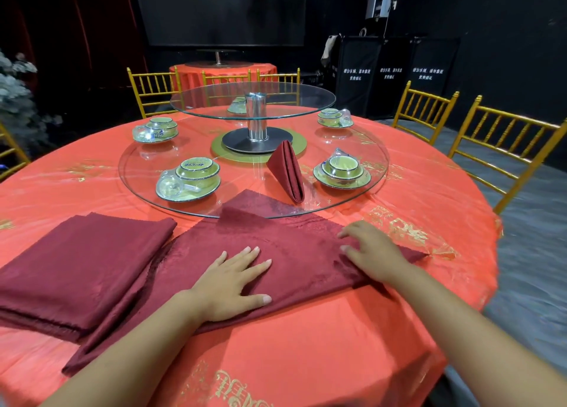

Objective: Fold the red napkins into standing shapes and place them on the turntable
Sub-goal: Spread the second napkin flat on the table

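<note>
A red napkin (294, 253) folded to a triangle is pressed flat on the orange-clothed desk (306, 345) by the open left hand (233, 280), while the right hand (374, 250) is laid on its right part, fingers loose and nothing gripped. One standing napkin (288, 173) is set on the lower glass turntable (141, 167) among five bowl sets (193, 176), beneath one smaller upper tier (199, 99). One stack of napkins (79, 268) is seen at left, six gold chairs (506, 148) around, in a dark room.

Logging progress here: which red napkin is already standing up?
The folded napkin on the glass turntable, upright like a tent. The napkin under the left hand and right hand lies flat, and the stack at the left is flat too.
</note>
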A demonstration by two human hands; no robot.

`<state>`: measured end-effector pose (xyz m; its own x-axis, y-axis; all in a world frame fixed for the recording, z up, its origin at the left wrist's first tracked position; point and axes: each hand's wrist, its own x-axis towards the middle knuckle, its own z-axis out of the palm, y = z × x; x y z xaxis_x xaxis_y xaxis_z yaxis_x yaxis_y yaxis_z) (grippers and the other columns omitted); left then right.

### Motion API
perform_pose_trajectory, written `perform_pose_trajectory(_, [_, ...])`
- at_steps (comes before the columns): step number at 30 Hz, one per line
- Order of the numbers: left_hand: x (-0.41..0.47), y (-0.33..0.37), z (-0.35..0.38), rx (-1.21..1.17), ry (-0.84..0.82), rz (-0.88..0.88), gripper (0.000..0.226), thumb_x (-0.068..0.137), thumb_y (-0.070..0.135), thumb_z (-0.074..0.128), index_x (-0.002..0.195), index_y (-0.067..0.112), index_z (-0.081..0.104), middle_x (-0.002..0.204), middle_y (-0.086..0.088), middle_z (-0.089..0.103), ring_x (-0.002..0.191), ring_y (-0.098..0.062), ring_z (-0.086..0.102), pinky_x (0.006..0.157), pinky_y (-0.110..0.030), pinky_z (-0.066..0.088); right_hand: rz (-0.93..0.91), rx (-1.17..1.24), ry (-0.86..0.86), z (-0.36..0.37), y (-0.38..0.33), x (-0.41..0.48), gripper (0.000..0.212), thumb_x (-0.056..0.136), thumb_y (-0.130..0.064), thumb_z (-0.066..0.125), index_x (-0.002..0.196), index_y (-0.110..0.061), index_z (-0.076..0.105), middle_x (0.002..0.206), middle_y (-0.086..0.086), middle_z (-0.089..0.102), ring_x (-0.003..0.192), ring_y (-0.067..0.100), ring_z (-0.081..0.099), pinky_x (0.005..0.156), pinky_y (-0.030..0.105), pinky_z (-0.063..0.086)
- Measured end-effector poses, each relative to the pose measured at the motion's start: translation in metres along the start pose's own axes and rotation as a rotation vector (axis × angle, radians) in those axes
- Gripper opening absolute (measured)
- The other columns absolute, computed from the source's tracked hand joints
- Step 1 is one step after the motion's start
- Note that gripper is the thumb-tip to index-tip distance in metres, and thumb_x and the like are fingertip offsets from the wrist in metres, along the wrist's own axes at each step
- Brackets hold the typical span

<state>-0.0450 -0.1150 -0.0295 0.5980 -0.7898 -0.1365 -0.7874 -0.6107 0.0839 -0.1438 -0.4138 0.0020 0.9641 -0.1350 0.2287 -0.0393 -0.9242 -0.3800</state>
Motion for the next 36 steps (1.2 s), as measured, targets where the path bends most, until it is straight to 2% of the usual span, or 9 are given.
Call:
perform_pose_trajectory(3, [0.006, 0.023, 0.002, 0.016, 0.006, 0.095, 0.079, 0.085, 0.074, 0.034, 0.151, 0.04, 0.005, 0.16, 0.005, -0.01, 0.146, -0.009, -0.013, 0.116, -0.043, -0.01, -0.076, -0.041, -0.105, 0.02, -0.018, 0.005, 0.04, 0.089, -0.034, 0.06, 0.126, -0.02, 0.058, 0.137, 0.003, 0.05, 0.13, 0.018, 0.042, 0.107, 0.03, 0.032])
perform_pose_trajectory(6, [0.005, 0.042, 0.012, -0.003, 0.032, 0.158, 0.08, 0.083, 0.077, 0.03, 0.151, 0.041, 0.006, 0.16, 0.006, -0.012, 0.142, -0.006, -0.021, 0.114, -0.042, -0.016, -0.038, -0.132, -0.225, 0.035, -0.025, 0.008, 0.054, 0.092, -0.048, 0.052, 0.14, -0.025, 0.044, 0.152, 0.003, 0.033, 0.14, 0.017, 0.028, 0.113, 0.03, 0.023])
perform_pose_trajectory(10, [0.002, 0.061, 0.017, -0.031, 0.018, 0.142, 0.091, 0.072, 0.086, 0.013, 0.15, 0.041, 0.004, 0.16, 0.004, -0.013, 0.138, -0.003, -0.027, 0.114, -0.043, -0.02, -0.016, -0.204, -0.189, 0.039, -0.023, 0.008, 0.056, 0.093, -0.052, 0.045, 0.142, -0.025, 0.041, 0.148, 0.0, 0.037, 0.137, 0.018, 0.032, 0.111, 0.032, 0.028])
perform_pose_trajectory(14, [-0.001, 0.081, 0.019, -0.05, 0.006, 0.129, 0.095, 0.069, 0.087, 0.009, 0.151, 0.04, 0.003, 0.159, 0.003, -0.015, 0.142, -0.007, -0.024, 0.114, -0.047, -0.019, -0.012, -0.291, -0.134, 0.039, -0.018, 0.003, 0.057, 0.093, -0.055, 0.041, 0.141, -0.026, 0.041, 0.143, -0.004, 0.042, 0.132, 0.017, 0.037, 0.104, 0.032, 0.033])
perform_pose_trajectory(20, [-0.004, 0.089, 0.027, -0.083, 0.043, 0.055, 0.072, 0.087, 0.074, 0.017, 0.15, 0.042, 0.003, 0.16, 0.004, -0.013, 0.144, -0.008, -0.021, 0.114, -0.045, -0.02, 0.052, -0.33, -0.077, 0.032, -0.013, -0.01, 0.056, 0.094, -0.056, 0.038, 0.141, -0.026, 0.04, 0.137, -0.003, 0.048, 0.127, 0.018, 0.043, 0.102, 0.034, 0.033])
perform_pose_trajectory(23, [-0.001, 0.072, 0.023, -0.068, 0.038, 0.006, 0.069, 0.089, 0.072, 0.018, 0.149, 0.043, 0.001, 0.16, 0.004, -0.014, 0.144, -0.009, -0.02, 0.115, -0.045, -0.017, 0.029, -0.32, -0.092, 0.026, -0.017, -0.012, 0.056, 0.094, -0.057, 0.037, 0.14, -0.027, 0.042, 0.144, -0.003, 0.044, 0.135, 0.017, 0.036, 0.11, 0.036, 0.024])
perform_pose_trajectory(27, [0.015, 0.044, 0.009, -0.083, -0.011, -0.009, 0.068, 0.091, 0.069, 0.023, 0.15, 0.041, 0.004, 0.16, 0.005, -0.01, 0.145, -0.009, -0.016, 0.117, -0.046, -0.013, -0.028, -0.334, -0.171, 0.029, -0.029, -0.011, 0.058, 0.094, -0.06, 0.032, 0.143, -0.03, 0.038, 0.152, -0.004, 0.032, 0.144, 0.013, 0.018, 0.117, 0.041, 0.006])
perform_pose_trajectory(32, [0.041, 0.025, -0.003, -0.044, -0.016, -0.03, 0.07, 0.091, 0.07, 0.025, 0.151, 0.039, 0.006, 0.161, 0.004, -0.007, 0.146, -0.011, -0.012, 0.117, -0.046, -0.01, 0.027, -0.287, -0.263, 0.037, -0.034, -0.004, 0.063, 0.094, -0.063, 0.023, 0.149, -0.032, 0.024, 0.159, -0.003, 0.013, 0.147, 0.013, 0.002, 0.117, 0.045, -0.006])
perform_pose_trajectory(36, [0.045, 0.019, -0.011, 0.067, 0.021, -0.181, 0.074, 0.09, 0.071, 0.024, 0.152, 0.035, 0.006, 0.161, -0.002, -0.008, 0.147, -0.017, -0.01, 0.117, -0.049, -0.007, 0.062, -0.285, -0.306, 0.043, -0.032, 0.002, 0.067, 0.092, -0.066, 0.019, 0.15, -0.033, 0.019, 0.16, -0.003, 0.007, 0.147, 0.012, -0.002, 0.116, 0.045, -0.009])
